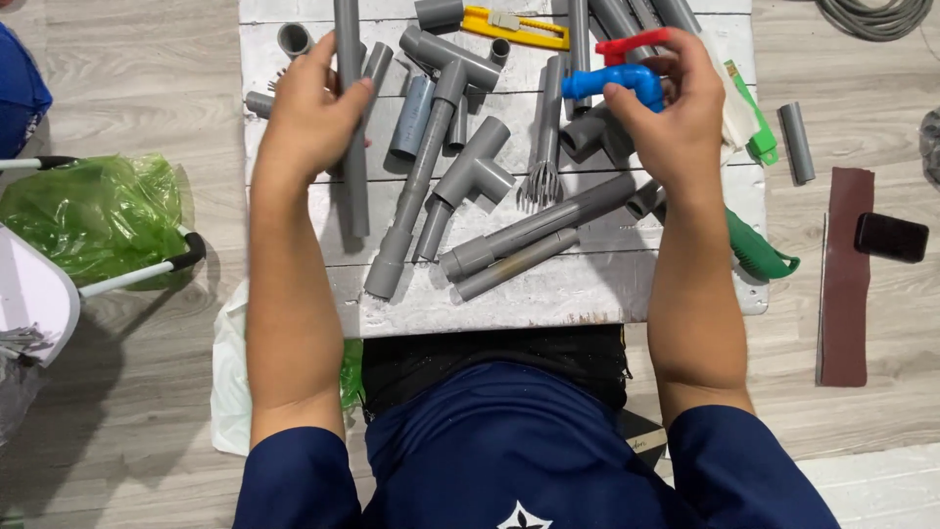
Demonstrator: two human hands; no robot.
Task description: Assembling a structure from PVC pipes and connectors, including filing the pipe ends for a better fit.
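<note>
Clamped in my right hand (676, 113) — a blue valve (612, 81) with red handle; my left hand (313, 113) grips a long grey pipe (351, 147) on the white board (587, 284). Fingers hide the valve's far end.

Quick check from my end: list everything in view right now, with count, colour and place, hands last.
white board: one, white, centre, bearing the parts
grey pipes and fittings: many, grey, spread over the board
long grey pipe: one, grey, board's left side
blue tap: one, blue with red handle, top right of the board
utility knife: one, yellow, top of the board
green-handled tool: one, green, board's right edge
loose pipe piece: one, grey, floor at right
sandpaper strip: one, dark red, floor at right
phone: one, black, on the strip
green bag: one, green, floor at left
left hand: gripping the long grey pipe
right hand: holding the blue tap
</note>
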